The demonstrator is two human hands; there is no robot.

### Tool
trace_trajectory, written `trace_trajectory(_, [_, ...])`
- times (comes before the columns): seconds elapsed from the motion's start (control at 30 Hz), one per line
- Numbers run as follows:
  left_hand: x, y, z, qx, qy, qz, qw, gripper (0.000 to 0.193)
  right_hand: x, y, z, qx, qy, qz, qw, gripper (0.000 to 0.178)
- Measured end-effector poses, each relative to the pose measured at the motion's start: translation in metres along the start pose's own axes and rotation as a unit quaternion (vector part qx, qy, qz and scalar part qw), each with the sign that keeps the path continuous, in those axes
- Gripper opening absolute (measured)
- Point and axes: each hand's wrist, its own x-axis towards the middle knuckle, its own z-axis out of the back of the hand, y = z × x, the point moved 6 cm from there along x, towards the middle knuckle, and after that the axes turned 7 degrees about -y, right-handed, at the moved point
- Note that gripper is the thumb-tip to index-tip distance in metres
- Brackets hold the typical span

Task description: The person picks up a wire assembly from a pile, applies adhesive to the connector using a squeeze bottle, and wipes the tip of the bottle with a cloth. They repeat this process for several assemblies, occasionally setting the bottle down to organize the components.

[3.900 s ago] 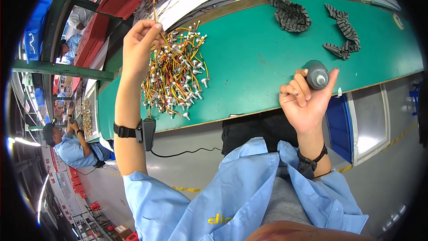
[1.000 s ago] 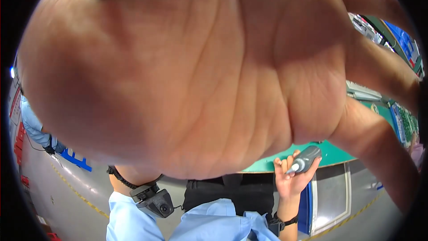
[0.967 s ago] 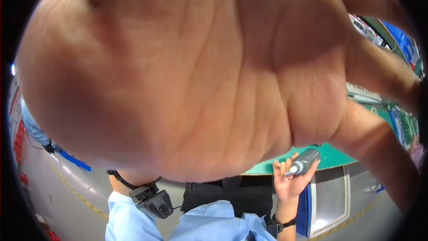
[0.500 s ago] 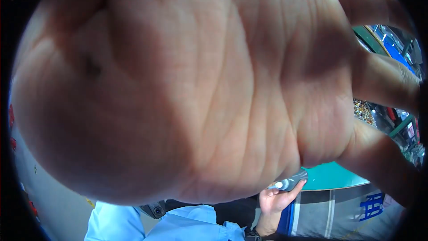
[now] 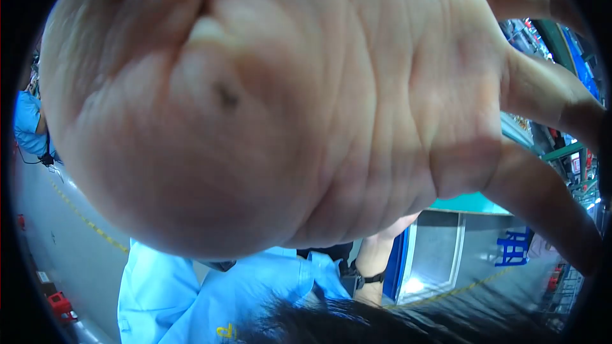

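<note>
My left hand [image 5: 306,114] fills most of the head view, very close, with its palm turned toward me. Its fingers stretch out to the right and are spread, with nothing between them. Below it, my right forearm [image 5: 374,256] rises beside my body and wears a dark wristband [image 5: 371,278]. The left palm hides my right hand and whatever it holds. A teal tabletop [image 5: 473,203] shows as a strip under the left hand's lower edge.
Another person in blue [image 5: 27,114] is at the far left. Yellow tape [image 5: 89,220] crosses the grey floor, and a red object [image 5: 60,306] lies low at left. A blue object [image 5: 513,248] is at right. Cluttered shelves show between my fingers.
My left palm has shifted a little upward and rightward. The right hand, seen earlier with a grey, white-tipped tube-like thing, is now hidden behind it. A person came into view at left.
</note>
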Motion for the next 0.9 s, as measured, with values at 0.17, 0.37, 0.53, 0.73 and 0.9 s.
trace_trajectory(0.17, [-0.015,-0.001,0.017,0.017,-0.025,0.019,0.999,0.031,-0.002,-0.008,-0.032,-0.052,-0.013,0.07,0.996,0.065])
trace_trajectory(0.37, [-0.023,0.004,0.024,0.051,-0.019,0.076,0.996,0.032,0.009,0.006,-0.023,-0.025,0.069,0.089,0.993,0.065])
trace_trajectory(0.53, [-0.03,0.013,0.01,0.068,-0.015,0.123,0.99,0.032,0.006,0.018,-0.032,0.0,0.024,0.094,0.995,0.064])
trace_trajectory(0.73, [-0.026,-0.023,0.008,0.07,0.036,0.142,0.987,0.032,-0.008,-0.012,-0.031,-0.008,0.043,0.11,0.993,0.065])
trace_trajectory(0.9, [-0.041,0.017,0.05,0.205,0.045,0.16,0.965,0.026,-0.006,0.004,-0.045,-0.041,0.074,0.147,0.986,0.065])
